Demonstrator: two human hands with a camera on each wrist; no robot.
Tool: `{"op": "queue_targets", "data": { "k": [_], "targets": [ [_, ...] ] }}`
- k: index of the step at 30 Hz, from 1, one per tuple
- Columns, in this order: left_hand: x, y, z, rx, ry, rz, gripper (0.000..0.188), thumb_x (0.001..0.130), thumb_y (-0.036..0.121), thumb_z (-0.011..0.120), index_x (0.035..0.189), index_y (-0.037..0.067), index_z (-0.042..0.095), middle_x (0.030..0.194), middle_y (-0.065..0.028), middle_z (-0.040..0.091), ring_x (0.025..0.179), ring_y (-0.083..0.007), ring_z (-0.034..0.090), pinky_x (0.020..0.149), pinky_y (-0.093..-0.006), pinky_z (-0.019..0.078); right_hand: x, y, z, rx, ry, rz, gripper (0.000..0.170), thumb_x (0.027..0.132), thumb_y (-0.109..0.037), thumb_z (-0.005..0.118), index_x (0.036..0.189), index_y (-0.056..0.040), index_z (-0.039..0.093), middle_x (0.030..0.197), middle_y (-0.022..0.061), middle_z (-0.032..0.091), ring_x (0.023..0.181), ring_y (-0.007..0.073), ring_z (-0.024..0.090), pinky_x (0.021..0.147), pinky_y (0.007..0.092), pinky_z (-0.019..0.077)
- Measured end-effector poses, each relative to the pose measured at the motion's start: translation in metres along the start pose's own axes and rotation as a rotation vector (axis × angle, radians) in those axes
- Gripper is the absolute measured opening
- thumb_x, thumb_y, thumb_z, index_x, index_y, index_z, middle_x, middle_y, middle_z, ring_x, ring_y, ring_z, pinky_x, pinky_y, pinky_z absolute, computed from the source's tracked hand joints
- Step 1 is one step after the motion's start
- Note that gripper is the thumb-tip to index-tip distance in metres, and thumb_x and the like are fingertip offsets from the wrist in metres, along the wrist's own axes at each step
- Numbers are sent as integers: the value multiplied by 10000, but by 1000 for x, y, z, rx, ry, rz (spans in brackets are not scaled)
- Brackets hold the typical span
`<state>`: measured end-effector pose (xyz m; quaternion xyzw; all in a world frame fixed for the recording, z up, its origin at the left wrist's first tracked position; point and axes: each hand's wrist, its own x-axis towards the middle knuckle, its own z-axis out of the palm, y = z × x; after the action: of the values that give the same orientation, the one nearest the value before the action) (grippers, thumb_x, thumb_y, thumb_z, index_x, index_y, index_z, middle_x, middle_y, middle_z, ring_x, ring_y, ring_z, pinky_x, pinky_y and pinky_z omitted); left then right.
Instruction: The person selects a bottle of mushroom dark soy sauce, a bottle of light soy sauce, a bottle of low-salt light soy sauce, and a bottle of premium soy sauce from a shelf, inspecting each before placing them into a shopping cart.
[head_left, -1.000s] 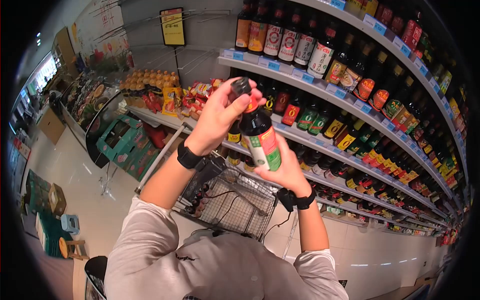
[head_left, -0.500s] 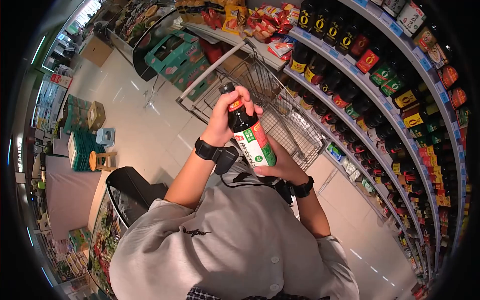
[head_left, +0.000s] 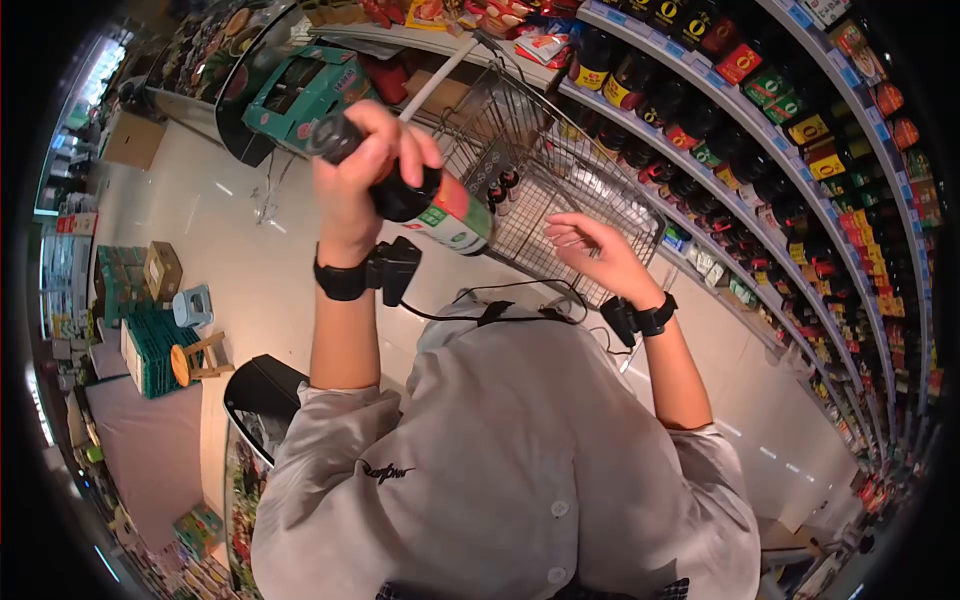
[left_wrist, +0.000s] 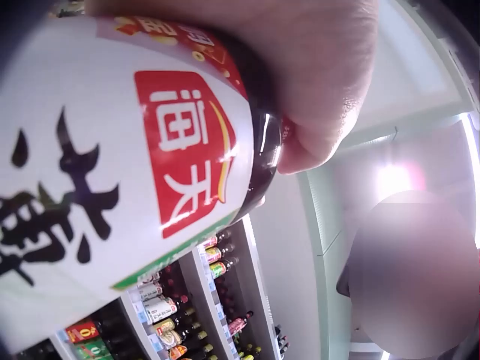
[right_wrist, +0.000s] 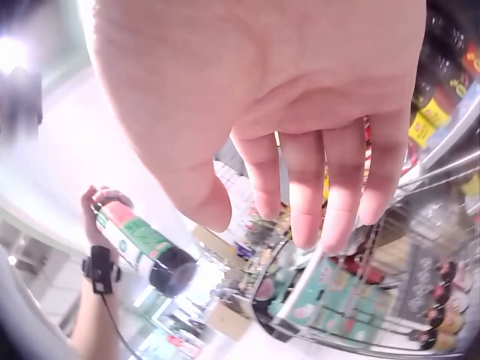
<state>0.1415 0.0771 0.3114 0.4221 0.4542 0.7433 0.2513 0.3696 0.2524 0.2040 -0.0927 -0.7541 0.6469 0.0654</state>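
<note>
My left hand [head_left: 355,185] grips a dark bottle [head_left: 450,215] round its neck, the cap showing above the fingers and the base tilted down to the right. Its white label with a red logo fills much of the left wrist view, where the bottle [left_wrist: 82,165] lies close under the hand [left_wrist: 322,75]. In the right wrist view the same bottle [right_wrist: 142,244] is held well away from my right hand [right_wrist: 277,97]. That right hand [head_left: 600,258] holds nothing, its fingers extended over the near side of the metal cart [head_left: 540,225].
Several small bottles [head_left: 503,187] lie in the cart. Shelves of sauce bottles [head_left: 740,62] curve down the right side. At the left are green cartons [head_left: 310,95], a wooden stool [head_left: 200,358] and teal crates [head_left: 160,350]. Cables hang between the wrists.
The right hand has let go of the bottle and moved to the right. The left hand has carried the bottle to the left, and its base now points more to the right.
</note>
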Motion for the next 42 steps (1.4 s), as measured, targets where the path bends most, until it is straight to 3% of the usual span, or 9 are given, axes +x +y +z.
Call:
{"op": "queue_targets", "data": {
  "k": [11, 13, 14, 15, 17, 23, 28, 33, 42],
  "targets": [
    [-29, 77, -169, 92, -8, -14, 270, 882, 340, 523, 806, 111, 403, 648, -45, 482, 829, -240, 506, 925, -431, 371, -150, 99, 27, -2, 411, 465, 255, 874, -105, 583, 1111, -24, 631, 872, 23, 670, 789, 138, 642, 724, 274, 508],
    [-37, 67, -165, 210, 38, -17, 296, 864, 345, 577, 802, 97, 427, 646, -69, 513, 807, -250, 543, 893, -437, 396, -179, 89, 31, -565, 263, 807, 247, 843, -128, 595, 1075, -71, 659, 911, 77, 695, 833, 218, 668, 761, 319, 522],
    [-41, 58, -163, 205, 19, -43, 302, 856, 336, 600, 793, 92, 434, 638, -79, 527, 789, -253, 552, 868, -437, 411, -190, 78, 38, -938, 65, 781, 254, 812, -146, 606, 1052, -98, 672, 952, 120, 692, 876, 285, 660, 795, 364, 521],
    [-47, 47, -156, 184, 22, -66, 311, 848, 334, 619, 794, 83, 444, 625, -85, 538, 755, -259, 564, 839, -437, 430, -196, 76, 42, -934, 15, 653, 247, 811, -163, 619, 1038, -83, 674, 946, 120, 691, 901, 294, 652, 810, 379, 514],
    [-60, 22, -138, 113, 34, -114, 305, 843, 325, 630, 796, 76, 460, 614, -87, 547, 731, -270, 582, 824, -434, 450, -154, 41, 69, -625, 259, 596, 256, 813, -165, 624, 1047, -71, 665, 976, 119, 686, 931, 291, 645, 826, 377, 507],
    [-55, -22, -76, -173, 86, -232, 272, 899, 347, 495, 790, 115, 403, 621, -45, 482, 754, -240, 536, 840, -433, 442, -18, -8, 79, -321, 185, 6, 433, 790, -150, 682, 1204, -63, 589, 1129, 123, 639, 1002, 271, 620, 861, 349, 488],
    [-18, -33, -28, -262, 149, -194, 239, 927, 307, 450, 800, 108, 412, 646, -47, 484, 780, -234, 543, 836, -425, 446, 43, -30, 61, 101, -233, 113, 753, 735, -127, 765, 1389, -57, 397, 1320, 94, 522, 1181, 190, 506, 959, 321, 426],
    [6, -44, 22, -182, 305, -86, 237, 922, 297, 483, 807, 96, 432, 678, -54, 491, 806, -239, 538, 855, -421, 440, 52, -13, 21, -52, -97, -44, 780, 700, -227, 811, 1348, -56, 413, 1173, 123, 597, 1091, 225, 571, 934, 322, 443],
    [7, -47, 99, 97, -133, 5, 130, 866, 122, 600, 832, 0, 572, 785, -107, 634, 776, -224, 638, 819, -379, 510, 38, 25, -25, 19, -49, -221, 793, 637, -175, 849, 1300, -22, 439, 1198, 122, 570, 1115, 222, 559, 959, 329, 431]
  ]
}}
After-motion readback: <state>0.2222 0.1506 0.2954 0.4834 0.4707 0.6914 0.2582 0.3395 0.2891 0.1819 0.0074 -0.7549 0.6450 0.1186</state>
